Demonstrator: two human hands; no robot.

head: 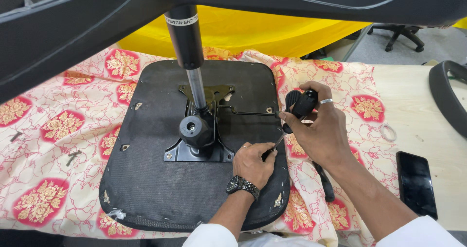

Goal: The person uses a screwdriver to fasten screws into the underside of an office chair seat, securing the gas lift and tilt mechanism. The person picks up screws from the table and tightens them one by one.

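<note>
An upturned black chair seat (160, 188) lies on a floral cloth. A black metal mechanism plate (194, 152) is fixed at its middle, with a gas lift cylinder (187, 47) rising from it. My right hand (321, 130) grips the black handle of a screwdriver (299, 108), which slants down to the left. My left hand (253, 165), with a wristwatch, pinches the screwdriver's shaft near its tip, just right of the plate's front right corner. A thin lever (248, 113) sticks out from the mechanism toward my right hand.
A red and cream floral cloth (53, 130) covers the left of a light wooden table (413, 101). A black phone (416, 182) lies at the right. A curved black armrest (445, 96) sits at the far right. A dark chair part (73, 28) looms overhead. Screws (73, 157) lie on the cloth.
</note>
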